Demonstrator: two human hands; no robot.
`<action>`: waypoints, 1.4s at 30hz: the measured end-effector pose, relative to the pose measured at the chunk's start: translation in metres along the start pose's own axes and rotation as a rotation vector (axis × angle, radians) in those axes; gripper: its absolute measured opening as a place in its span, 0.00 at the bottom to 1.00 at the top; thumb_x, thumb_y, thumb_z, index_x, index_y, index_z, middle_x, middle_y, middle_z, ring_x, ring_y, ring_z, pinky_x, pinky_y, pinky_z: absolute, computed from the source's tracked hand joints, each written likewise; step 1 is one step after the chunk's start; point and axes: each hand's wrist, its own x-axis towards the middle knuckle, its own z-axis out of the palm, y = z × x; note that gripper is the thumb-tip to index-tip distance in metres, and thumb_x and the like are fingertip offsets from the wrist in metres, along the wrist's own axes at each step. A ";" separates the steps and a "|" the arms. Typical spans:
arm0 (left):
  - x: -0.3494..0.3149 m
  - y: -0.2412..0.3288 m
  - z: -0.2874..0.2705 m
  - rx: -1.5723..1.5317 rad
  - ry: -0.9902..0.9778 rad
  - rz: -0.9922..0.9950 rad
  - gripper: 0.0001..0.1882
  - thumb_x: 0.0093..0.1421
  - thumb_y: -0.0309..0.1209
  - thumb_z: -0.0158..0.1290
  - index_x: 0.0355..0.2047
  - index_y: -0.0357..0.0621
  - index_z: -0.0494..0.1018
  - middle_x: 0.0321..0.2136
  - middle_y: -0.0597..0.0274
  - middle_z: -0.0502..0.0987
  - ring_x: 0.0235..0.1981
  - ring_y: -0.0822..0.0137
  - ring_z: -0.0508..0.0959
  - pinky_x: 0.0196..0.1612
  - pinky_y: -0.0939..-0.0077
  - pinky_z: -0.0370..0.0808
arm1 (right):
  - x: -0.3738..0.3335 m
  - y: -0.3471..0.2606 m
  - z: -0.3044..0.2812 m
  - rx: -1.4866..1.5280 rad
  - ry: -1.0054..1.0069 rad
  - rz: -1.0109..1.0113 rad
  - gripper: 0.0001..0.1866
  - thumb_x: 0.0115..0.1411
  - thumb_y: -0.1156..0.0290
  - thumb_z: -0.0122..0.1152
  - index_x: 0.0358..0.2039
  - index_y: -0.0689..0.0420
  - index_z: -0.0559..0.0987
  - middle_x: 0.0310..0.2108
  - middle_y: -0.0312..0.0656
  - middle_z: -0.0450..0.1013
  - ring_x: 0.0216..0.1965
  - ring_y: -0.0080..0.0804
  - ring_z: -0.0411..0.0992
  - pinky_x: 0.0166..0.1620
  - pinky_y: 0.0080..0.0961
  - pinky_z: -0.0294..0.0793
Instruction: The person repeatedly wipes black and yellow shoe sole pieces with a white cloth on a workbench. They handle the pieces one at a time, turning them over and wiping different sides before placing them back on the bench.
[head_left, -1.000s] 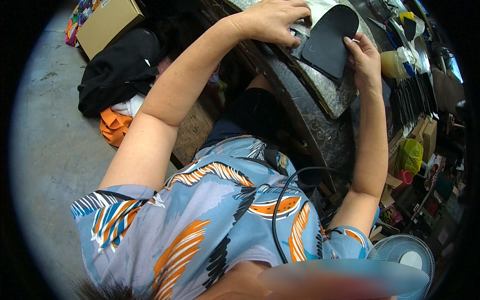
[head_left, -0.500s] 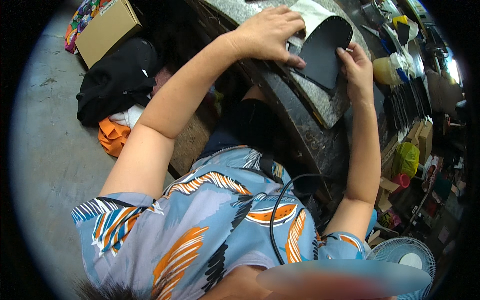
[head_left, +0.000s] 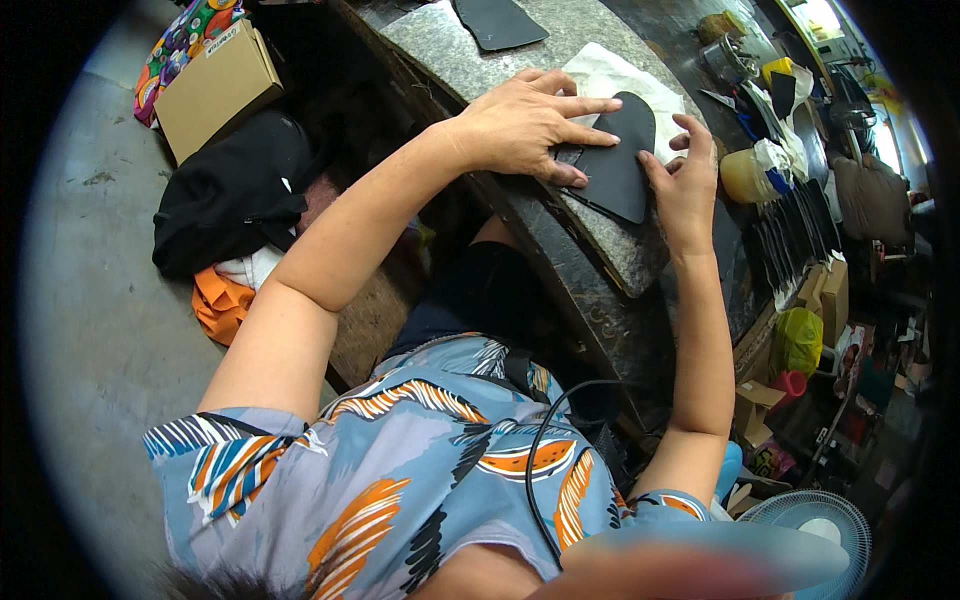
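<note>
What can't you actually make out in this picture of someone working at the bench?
- Left part of the dark leather piece: covered by the left hand.
- White sheet beneath: mostly hidden by piece and hands.
- Right hand palm: turned away.
- Bench clutter at right: too small, bent by the fisheye rim.
- Bottom edge: blurred patch.

the left hand [head_left: 525,125] lies flat on the left part of a curved flat piece [head_left: 620,165]. the right hand [head_left: 685,185] touches its right edge. the piece lies on a stone slab [head_left: 470,60], with a sheet of paper [head_left: 610,75] behind it. another flat piece [head_left: 497,22] lies further back. a box [head_left: 215,90] sits on the floor to the left, a bag [head_left: 235,190] just in front of it.
</note>
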 end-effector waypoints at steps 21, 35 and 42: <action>0.071 -0.036 0.028 -0.291 -0.038 -0.080 0.28 0.69 0.53 0.39 0.65 0.58 0.63 0.68 0.61 0.58 0.69 0.54 0.57 0.69 0.53 0.51 | -0.066 -0.032 -0.025 -0.171 -0.210 -0.553 0.22 0.46 0.74 0.68 0.46 0.51 0.79 0.40 0.40 0.79 0.42 0.38 0.78 0.45 0.28 0.78; 0.066 -0.050 0.028 -0.710 0.241 -0.227 0.22 0.67 0.45 0.49 0.48 0.39 0.76 0.50 0.52 0.77 0.53 0.56 0.76 0.56 0.69 0.69 | 0.093 0.072 -0.272 -0.518 0.765 -0.253 0.17 0.63 0.63 0.63 0.52 0.49 0.80 0.44 0.40 0.81 0.41 0.28 0.79 0.45 0.27 0.75; 0.066 -0.041 0.021 -0.561 0.251 -0.188 0.20 0.65 0.45 0.50 0.44 0.41 0.78 0.49 0.53 0.77 0.51 0.53 0.75 0.55 0.65 0.70 | 0.079 0.161 -0.225 -0.811 -0.238 0.320 0.27 0.66 0.43 0.43 0.53 0.49 0.77 0.51 0.54 0.74 0.54 0.53 0.71 0.57 0.44 0.68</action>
